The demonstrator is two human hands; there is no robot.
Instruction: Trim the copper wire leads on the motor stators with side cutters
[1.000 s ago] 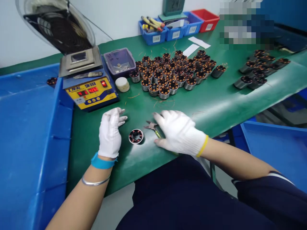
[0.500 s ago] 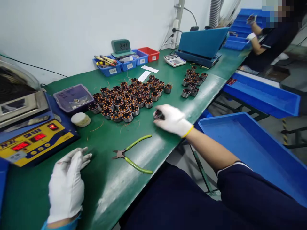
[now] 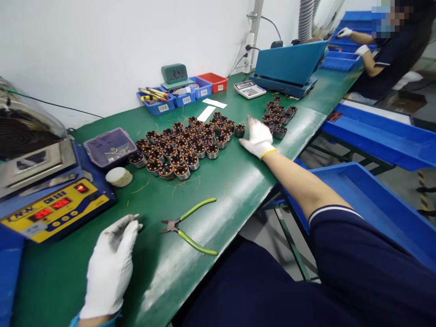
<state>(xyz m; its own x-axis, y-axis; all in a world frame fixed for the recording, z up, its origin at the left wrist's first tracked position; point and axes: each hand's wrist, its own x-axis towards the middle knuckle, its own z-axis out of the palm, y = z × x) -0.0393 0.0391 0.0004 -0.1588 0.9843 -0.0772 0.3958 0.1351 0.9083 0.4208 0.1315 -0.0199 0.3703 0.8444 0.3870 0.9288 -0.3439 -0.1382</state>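
My right hand (image 3: pixel 259 138), in a white glove with a yellow cuff edge, reaches over the green table between two groups of motor stators. Its thumb and fingers are spread, with bare table showing between them. A single stator (image 3: pixel 240 131) stands just left of it. The smaller group (image 3: pixel 280 131) is partly hidden behind the hand. My left hand (image 3: pixel 112 263), also gloved, hovers loosely curled at the near left, with nothing visible in its fingers. Green-handled cutting pliers (image 3: pixel 195 244) lie with handles apart to its right. The larger stator group (image 3: pixel 182 170) stands beyond them.
A blue and yellow device (image 3: pixel 54 206) with red digits stands at left, beside a purple tray (image 3: pixel 93 147) and a round white container (image 3: pixel 119 177). Small bins (image 3: pixel 213 82) and a calculator (image 3: pixel 250 89) line the back. A co-worker (image 3: pixel 384 59) sits far right, near blue trays (image 3: pixel 357 170).
My right hand has moved forward from the front edge towards the smaller group and opened; the stator it held no longer shows in it. My left hand has shifted slightly right, fingers more curled.
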